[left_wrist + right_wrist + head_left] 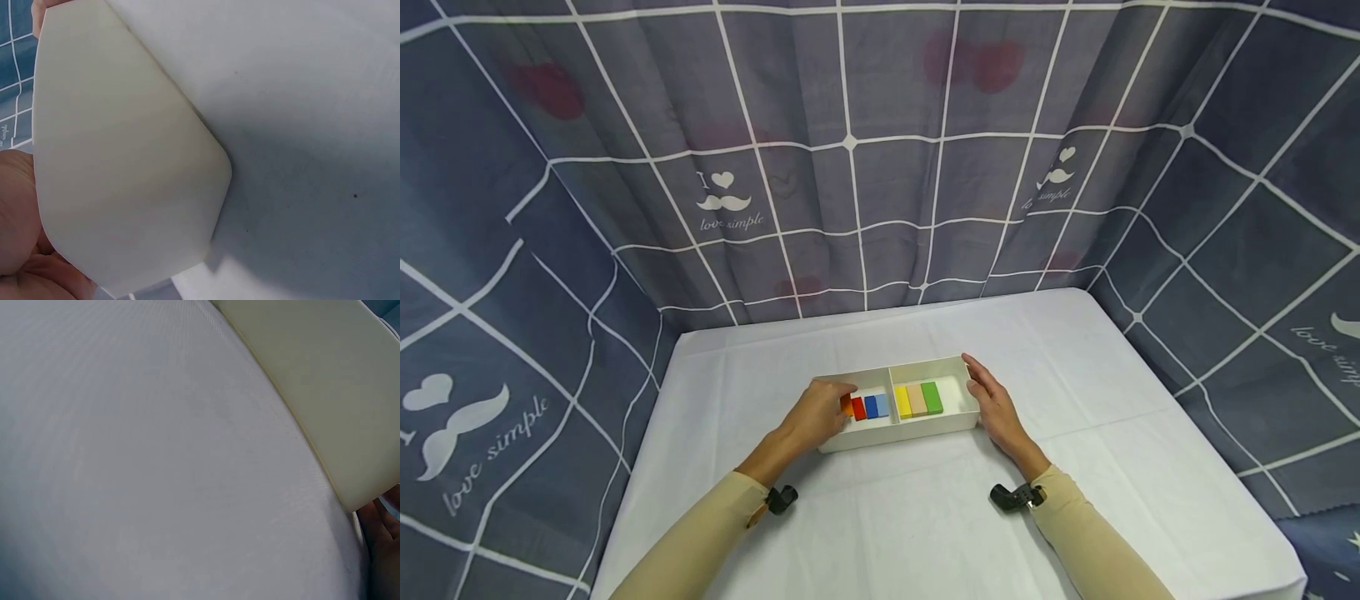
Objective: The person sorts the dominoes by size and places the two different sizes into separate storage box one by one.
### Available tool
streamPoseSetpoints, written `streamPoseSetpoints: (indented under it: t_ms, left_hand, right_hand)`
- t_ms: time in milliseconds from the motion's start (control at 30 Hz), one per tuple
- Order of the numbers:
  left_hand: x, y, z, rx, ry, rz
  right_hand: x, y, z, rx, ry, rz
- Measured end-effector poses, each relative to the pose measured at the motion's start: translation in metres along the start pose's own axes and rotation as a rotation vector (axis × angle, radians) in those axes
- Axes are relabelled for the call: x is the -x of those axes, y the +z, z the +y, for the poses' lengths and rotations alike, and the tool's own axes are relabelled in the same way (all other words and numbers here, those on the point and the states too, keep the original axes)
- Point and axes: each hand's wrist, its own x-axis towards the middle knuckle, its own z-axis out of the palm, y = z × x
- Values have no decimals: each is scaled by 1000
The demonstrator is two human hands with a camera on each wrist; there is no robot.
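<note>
A white two-compartment box (880, 435) sits on the table. My left hand (816, 414) reaches over its left end, with the fingers curled down into the left compartment around an orange block (847, 406), which they partly hide. Beside that block lie a red block (858, 408), a dark blue block (871, 407) and a light blue block (882, 405). The right compartment holds a yellow block (902, 402), a beige block (917, 400) and a green block (932, 397). My right hand (997, 408) rests against the box's right end, fingers extended. In the left wrist view the box wall (125, 144) hides the left fingertips.
A white cloth (880, 517) covers the table. Dark checked curtains (895, 192) stand behind and on both sides. Each wrist carries a small black camera, one on the left (782, 498) and one on the right (1011, 497).
</note>
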Motion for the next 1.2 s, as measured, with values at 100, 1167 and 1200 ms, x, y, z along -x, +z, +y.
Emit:
streamPoseSetpoints:
  t_ms: [100, 1167, 1200]
  left_hand:
    - [-1, 0, 1, -9, -13, -23]
    - [-21, 5, 4, -143, -11, -193]
    - [-21, 5, 4, -140, -8, -191]
  right_hand:
    - [0, 0, 1, -11, 0, -1]
    - [1, 0, 3, 5, 1, -3]
    - [1, 0, 3, 4, 0, -3]
